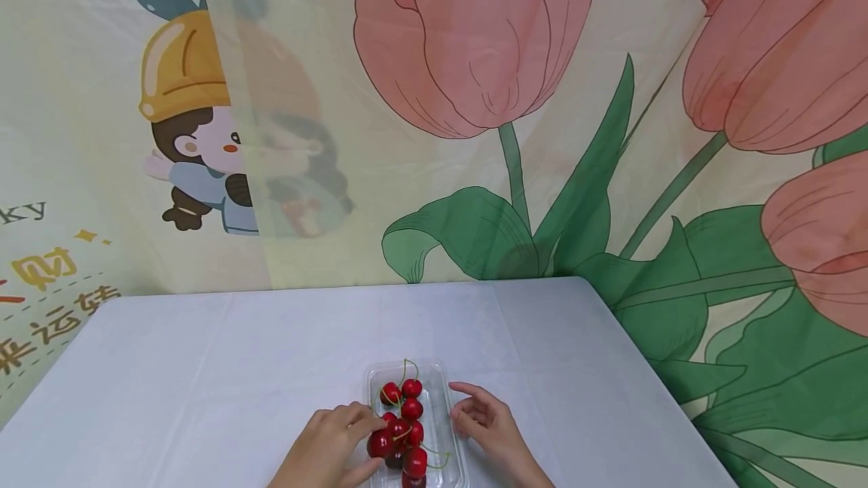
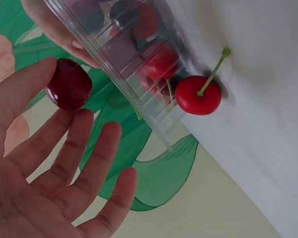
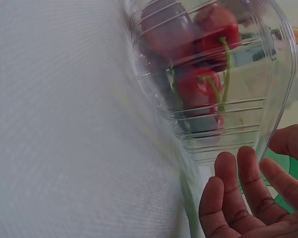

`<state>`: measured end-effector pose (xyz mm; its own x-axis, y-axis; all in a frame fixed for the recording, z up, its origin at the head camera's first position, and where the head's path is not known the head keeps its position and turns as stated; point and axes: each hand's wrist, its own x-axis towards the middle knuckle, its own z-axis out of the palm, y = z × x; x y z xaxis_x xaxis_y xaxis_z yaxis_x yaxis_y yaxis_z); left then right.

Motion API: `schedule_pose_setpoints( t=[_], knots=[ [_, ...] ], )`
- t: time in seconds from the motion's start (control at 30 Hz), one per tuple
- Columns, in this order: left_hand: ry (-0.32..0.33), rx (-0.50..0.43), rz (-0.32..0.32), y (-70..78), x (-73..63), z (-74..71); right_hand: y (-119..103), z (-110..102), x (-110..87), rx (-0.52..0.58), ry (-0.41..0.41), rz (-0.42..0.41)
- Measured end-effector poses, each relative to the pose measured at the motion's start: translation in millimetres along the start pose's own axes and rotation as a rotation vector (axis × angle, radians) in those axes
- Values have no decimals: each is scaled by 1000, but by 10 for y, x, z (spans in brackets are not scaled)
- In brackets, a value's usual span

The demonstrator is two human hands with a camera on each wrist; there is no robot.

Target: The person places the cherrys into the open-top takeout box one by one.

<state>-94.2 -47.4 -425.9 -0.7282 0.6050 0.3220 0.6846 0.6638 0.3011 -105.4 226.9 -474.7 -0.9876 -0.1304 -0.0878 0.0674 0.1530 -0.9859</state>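
Note:
Between thumb and fingertips, my left hand [image 1: 328,441] pinches a dark red cherry [image 2: 72,85] over the left edge of a clear plastic box [image 1: 439,416]. Several red cherries [image 1: 411,409], some with green stems, lie in the box. My right hand [image 1: 496,434] is beside the box's right side, fingers loosely bent and holding nothing. Its fingertips [image 3: 226,163] come close to the box wall in the right wrist view. A bright red cherry [image 2: 198,95] with a stem shows outside the box wall in the left wrist view.
A white cloth covers the table [image 1: 271,356], whose back edge runs along a printed backdrop [image 1: 434,239]. The backdrop has large pink tulips, green leaves and a cartoon figure [image 1: 197,126]. The table's right edge [image 1: 654,367] slants toward the front.

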Motion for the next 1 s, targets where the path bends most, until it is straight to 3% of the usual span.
schedule_pose_setpoints(
  t=[0.17,0.4,0.67,1.0],
  knots=[
    [-52,21,69,4,-4,81,5,-2,-10,0,-12,-18],
    [-161,4,93,44,27,146,-11,0,-21,-15,-13,-7],
    [-165,76,146,97,106,197,-23,-9,-26,-14,-22,-36],
    [-196,99,121,120,160,226,-21,-14,-13,-32,-10,-13]
  ],
)
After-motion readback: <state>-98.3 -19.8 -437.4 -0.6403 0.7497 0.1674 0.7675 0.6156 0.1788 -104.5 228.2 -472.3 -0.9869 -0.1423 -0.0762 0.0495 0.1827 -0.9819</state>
